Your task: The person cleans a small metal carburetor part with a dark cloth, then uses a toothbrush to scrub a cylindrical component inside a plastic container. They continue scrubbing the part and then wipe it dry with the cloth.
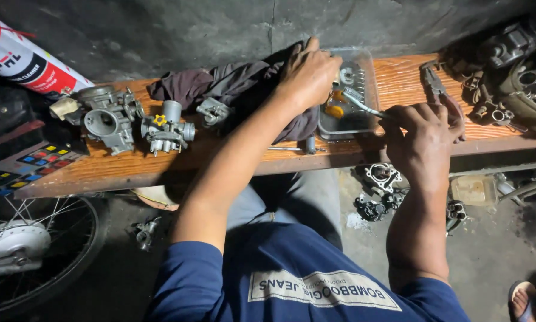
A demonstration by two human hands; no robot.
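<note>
The right hand (422, 138) is closed in a pinch around the handle of a small brush (361, 104), whose bristled head points away from the fingers and reaches over the near edge of a clear plastic tray (369, 71). The tray sits just ahead of this hand and beside the left one, on a wooden bench (119, 167); small metal parts and an orange piece lie inside it.

The left hand (307, 74) rests palm down with fingers bent, pressing on a dark cloth (238, 83) at the tray's left wall. Whether it grips anything beneath the palm cannot be told.

Beyond the left forearm, further out along the cloth, lie a small grey metal fitting, then a carburettor body with a yellow knob (166, 128), and past that a larger carburettor (107, 119). A red and white spray can (23, 59) lies well beyond those. Near the left wrist a thin metal rod (295, 148) lies on the bench edge.

Just past the right hand's knuckles a pair of pliers (436, 86) lies on the wood. Under the right forearm, on the floor, sit engine parts (382, 177)
</note>
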